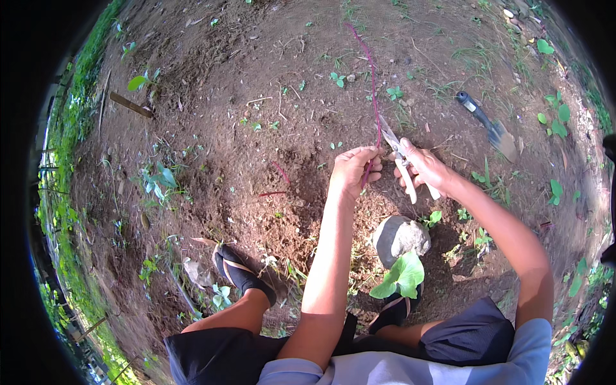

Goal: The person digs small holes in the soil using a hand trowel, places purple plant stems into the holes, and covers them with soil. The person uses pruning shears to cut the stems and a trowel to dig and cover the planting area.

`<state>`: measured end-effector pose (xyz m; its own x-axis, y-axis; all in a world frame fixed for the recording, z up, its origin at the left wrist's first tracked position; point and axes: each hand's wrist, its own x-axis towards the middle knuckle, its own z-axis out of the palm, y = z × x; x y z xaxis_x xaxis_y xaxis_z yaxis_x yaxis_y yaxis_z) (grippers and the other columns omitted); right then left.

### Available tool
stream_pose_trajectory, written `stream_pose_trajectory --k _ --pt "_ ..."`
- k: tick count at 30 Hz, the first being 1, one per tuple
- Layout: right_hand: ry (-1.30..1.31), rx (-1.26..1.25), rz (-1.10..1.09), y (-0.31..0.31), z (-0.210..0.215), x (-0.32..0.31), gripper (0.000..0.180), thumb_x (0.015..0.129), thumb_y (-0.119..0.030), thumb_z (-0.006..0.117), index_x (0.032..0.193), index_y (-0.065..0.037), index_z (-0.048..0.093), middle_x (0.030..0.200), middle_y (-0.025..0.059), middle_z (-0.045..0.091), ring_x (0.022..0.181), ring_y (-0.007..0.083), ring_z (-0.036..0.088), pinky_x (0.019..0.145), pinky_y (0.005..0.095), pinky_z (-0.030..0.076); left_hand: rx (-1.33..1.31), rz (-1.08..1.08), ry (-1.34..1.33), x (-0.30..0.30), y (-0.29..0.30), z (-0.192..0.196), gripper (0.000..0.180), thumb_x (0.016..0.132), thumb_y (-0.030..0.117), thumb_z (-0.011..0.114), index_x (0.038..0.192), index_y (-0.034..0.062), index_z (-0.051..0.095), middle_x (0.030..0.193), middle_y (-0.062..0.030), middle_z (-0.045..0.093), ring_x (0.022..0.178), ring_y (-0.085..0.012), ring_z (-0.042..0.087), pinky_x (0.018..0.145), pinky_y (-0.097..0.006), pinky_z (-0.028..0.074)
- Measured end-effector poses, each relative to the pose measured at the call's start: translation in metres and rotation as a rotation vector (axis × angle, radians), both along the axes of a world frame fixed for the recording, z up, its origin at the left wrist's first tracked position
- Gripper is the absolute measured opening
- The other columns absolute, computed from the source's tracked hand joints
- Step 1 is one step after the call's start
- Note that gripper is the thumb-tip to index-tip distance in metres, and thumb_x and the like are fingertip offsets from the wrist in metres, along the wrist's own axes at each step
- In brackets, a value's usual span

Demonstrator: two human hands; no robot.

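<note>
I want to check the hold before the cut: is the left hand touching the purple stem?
Touching. In the head view the left hand has its fingers closed around the purple stem, beside the shears in the right hand.

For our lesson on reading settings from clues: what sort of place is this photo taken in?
Probably a garden plot or small field outdoors: bare brown tilled soil, scattered green seedlings, and a blue-handled metal hand trowel lying on the ground.

Stem (372, 96) ran up from between both hands, shears (399, 157) just right of it, trowel (489, 126) farther right on soil, stone (399, 239) below.
</note>
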<state>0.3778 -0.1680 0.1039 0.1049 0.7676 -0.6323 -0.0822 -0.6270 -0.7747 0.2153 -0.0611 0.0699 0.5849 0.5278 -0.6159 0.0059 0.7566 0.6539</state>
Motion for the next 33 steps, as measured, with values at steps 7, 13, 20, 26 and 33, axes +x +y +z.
stream_pose_trajectory --k 7,13,20,26,33 --pt "-0.047 -0.044 0.058 0.009 -0.005 0.000 0.074 0.094 -0.064 0.027 0.120 0.000 0.051 0.085 0.0085 0.057 0.073 0.0167 0.060 0.059 0.0337 0.054 0.045 -0.052 0.013 -0.004 -0.002 0.000 0.016 0.085 0.015 0.065 0.093 0.0007 0.069 0.071 -0.0038 0.064 0.059 -0.0111 0.061 0.051 -0.024 0.054" --pt "-0.061 0.023 -0.034 0.011 -0.009 -0.003 0.070 0.093 -0.063 0.030 0.106 0.001 0.055 0.071 0.0072 0.055 0.056 0.0140 0.057 0.044 0.0304 0.051 0.050 -0.065 0.025 -0.007 -0.004 0.001 0.016 0.085 0.015 0.066 0.092 0.0008 0.069 0.070 -0.0040 0.063 0.058 -0.0109 0.060 0.051 -0.024 0.053" --pt "-0.115 0.005 0.010 0.012 -0.004 -0.005 0.071 0.093 -0.063 0.031 0.104 0.002 0.054 0.069 0.0062 0.053 0.053 0.0135 0.056 0.041 0.0292 0.049 0.037 -0.079 0.025 -0.008 -0.004 0.002 0.016 0.085 0.015 0.066 0.090 0.0005 0.069 0.069 -0.0038 0.063 0.058 -0.0108 0.059 0.050 -0.024 0.052" --pt "-0.164 -0.022 0.032 0.011 -0.002 -0.004 0.065 0.094 -0.063 0.032 0.103 -0.002 0.053 0.067 0.0030 0.051 0.050 0.0108 0.053 0.038 0.0268 0.047 0.050 -0.088 0.036 -0.007 -0.004 -0.001 0.016 0.086 0.015 0.065 0.091 0.0000 0.068 0.070 -0.0043 0.063 0.059 -0.0110 0.060 0.051 -0.024 0.053" --pt "-0.082 0.064 -0.014 0.007 -0.007 0.001 0.068 0.094 -0.064 0.029 0.099 0.000 0.053 0.067 0.0034 0.052 0.054 0.0113 0.054 0.045 0.0271 0.048 0.054 -0.173 -0.002 -0.014 -0.001 0.005 0.015 0.089 0.015 0.063 0.093 0.0014 0.068 0.073 -0.0032 0.063 0.062 -0.0101 0.059 0.055 -0.025 0.053"
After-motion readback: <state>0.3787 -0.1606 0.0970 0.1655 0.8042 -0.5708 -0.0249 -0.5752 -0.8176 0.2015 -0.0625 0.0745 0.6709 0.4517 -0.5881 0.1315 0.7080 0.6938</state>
